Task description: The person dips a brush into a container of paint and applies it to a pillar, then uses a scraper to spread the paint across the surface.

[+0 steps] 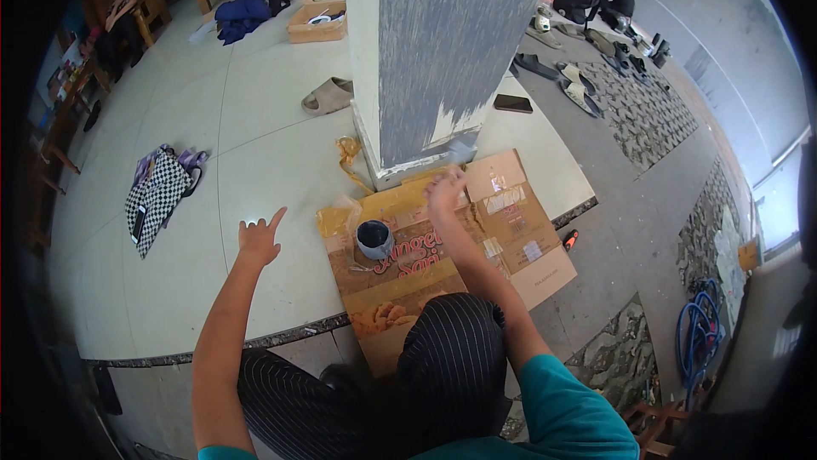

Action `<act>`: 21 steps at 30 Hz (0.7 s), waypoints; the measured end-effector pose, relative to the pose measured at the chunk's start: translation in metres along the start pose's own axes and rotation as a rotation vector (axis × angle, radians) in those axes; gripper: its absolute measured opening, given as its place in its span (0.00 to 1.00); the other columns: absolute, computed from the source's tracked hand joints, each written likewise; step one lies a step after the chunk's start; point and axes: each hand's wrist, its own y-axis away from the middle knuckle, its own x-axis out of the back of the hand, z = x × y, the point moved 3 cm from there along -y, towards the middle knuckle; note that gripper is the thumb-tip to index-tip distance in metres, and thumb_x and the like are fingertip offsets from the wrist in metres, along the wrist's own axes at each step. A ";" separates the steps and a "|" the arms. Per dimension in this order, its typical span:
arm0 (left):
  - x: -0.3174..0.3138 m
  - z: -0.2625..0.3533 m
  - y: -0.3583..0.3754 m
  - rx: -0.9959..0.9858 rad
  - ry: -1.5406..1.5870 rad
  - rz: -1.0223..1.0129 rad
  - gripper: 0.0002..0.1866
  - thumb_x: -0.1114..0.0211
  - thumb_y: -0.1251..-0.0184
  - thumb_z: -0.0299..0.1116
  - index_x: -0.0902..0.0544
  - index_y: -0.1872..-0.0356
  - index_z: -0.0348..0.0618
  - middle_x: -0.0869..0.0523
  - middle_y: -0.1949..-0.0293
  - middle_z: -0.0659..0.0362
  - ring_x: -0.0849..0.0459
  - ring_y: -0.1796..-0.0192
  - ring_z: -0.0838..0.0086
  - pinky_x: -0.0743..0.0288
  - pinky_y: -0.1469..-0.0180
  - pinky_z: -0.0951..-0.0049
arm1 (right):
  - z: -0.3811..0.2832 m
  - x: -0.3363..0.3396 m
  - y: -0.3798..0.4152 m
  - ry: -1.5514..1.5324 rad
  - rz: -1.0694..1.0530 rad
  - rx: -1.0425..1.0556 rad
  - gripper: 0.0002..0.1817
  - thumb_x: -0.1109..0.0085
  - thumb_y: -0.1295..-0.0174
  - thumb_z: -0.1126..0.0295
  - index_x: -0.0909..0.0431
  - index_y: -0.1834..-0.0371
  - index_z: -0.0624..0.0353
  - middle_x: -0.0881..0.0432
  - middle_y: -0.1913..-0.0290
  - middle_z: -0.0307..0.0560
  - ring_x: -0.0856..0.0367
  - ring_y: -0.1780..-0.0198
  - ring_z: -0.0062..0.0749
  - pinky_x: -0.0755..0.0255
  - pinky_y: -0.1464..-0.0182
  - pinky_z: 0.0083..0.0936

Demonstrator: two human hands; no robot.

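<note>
My right hand is closed near the foot of a pillar, its fingers bunched together. A blurred pale grey thing shows just past the fingers, against the pillar's base; I cannot tell what it is. Streaky grey paint covers most of the pillar, with whitish patches low down. Over the tiled floor my left hand hangs bare, index finger and thumb apart. Between the hands, a tub of dark grey paint with a smeared rim stands on flattened printed cardboard.
Crumpled yellow tape lies left of the pillar, below a tan slipper. A phone rests on the ledge to the right. Checkered cloth lies at left. Blue hose coils at right. Two people sit farther back.
</note>
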 end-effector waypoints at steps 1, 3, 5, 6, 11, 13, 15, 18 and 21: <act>-0.001 0.000 -0.001 0.004 -0.010 0.005 0.52 0.33 0.38 0.47 0.62 0.22 0.72 0.19 0.45 0.50 0.17 0.45 0.55 0.38 0.31 0.44 | 0.000 -0.013 0.003 0.026 -0.092 -0.067 0.12 0.66 0.21 0.57 0.45 0.42 0.48 0.30 0.68 0.40 0.36 0.81 0.20 0.39 0.83 0.23; -0.004 -0.001 -0.002 0.003 -0.011 0.014 0.52 0.33 0.37 0.47 0.62 0.22 0.72 0.19 0.45 0.50 0.17 0.45 0.55 0.38 0.31 0.44 | 0.012 -0.019 0.026 0.105 -0.172 -0.122 0.12 0.66 0.21 0.57 0.45 0.43 0.48 0.30 0.68 0.40 0.37 0.81 0.20 0.39 0.82 0.22; -0.002 0.001 -0.002 0.003 -0.008 0.019 0.52 0.33 0.37 0.47 0.63 0.22 0.72 0.19 0.44 0.50 0.17 0.45 0.55 0.38 0.31 0.44 | 0.018 -0.005 0.046 0.188 -0.251 -0.180 0.11 0.66 0.21 0.57 0.45 0.43 0.47 0.30 0.68 0.41 0.37 0.81 0.20 0.39 0.82 0.22; 0.003 0.003 0.001 0.013 -0.018 -0.018 0.52 0.34 0.37 0.48 0.64 0.22 0.72 0.19 0.44 0.51 0.18 0.44 0.57 0.39 0.31 0.46 | 0.020 0.006 0.055 0.231 -0.275 -0.202 0.11 0.65 0.21 0.56 0.45 0.44 0.46 0.31 0.69 0.40 0.39 0.81 0.20 0.40 0.82 0.22; 0.000 0.002 0.003 0.012 -0.013 -0.056 0.52 0.35 0.36 0.48 0.65 0.22 0.72 0.19 0.43 0.53 0.19 0.42 0.58 0.40 0.30 0.48 | 0.000 0.018 0.019 0.119 -0.103 -0.043 0.09 0.65 0.21 0.56 0.46 0.45 0.43 0.32 0.71 0.39 0.41 0.81 0.20 0.42 0.81 0.23; -0.001 0.000 0.001 0.010 -0.032 -0.032 0.52 0.35 0.36 0.48 0.65 0.22 0.72 0.19 0.44 0.52 0.19 0.43 0.58 0.40 0.30 0.47 | -0.016 0.006 -0.006 0.031 -0.002 -0.054 0.09 0.65 0.21 0.58 0.44 0.47 0.47 0.31 0.68 0.41 0.39 0.82 0.20 0.41 0.82 0.20; -0.002 0.000 0.000 0.009 -0.037 -0.020 0.52 0.35 0.36 0.48 0.65 0.22 0.72 0.19 0.44 0.52 0.18 0.43 0.58 0.40 0.31 0.47 | -0.005 -0.006 0.001 0.046 -0.077 -0.106 0.09 0.65 0.21 0.58 0.44 0.47 0.47 0.31 0.68 0.41 0.39 0.82 0.20 0.41 0.82 0.20; -0.001 0.000 -0.001 0.007 -0.021 -0.022 0.52 0.35 0.36 0.48 0.65 0.22 0.72 0.19 0.44 0.52 0.18 0.44 0.59 0.39 0.31 0.47 | 0.013 0.001 0.036 0.171 -0.259 -0.242 0.08 0.65 0.21 0.58 0.45 0.48 0.44 0.31 0.68 0.41 0.41 0.82 0.20 0.42 0.81 0.21; 0.002 0.001 0.000 0.010 -0.024 -0.028 0.52 0.35 0.36 0.48 0.65 0.22 0.72 0.19 0.44 0.52 0.18 0.44 0.59 0.39 0.32 0.47 | 0.013 0.016 0.048 0.239 -0.285 -0.278 0.07 0.64 0.21 0.57 0.46 0.48 0.42 0.31 0.67 0.42 0.42 0.82 0.20 0.43 0.81 0.22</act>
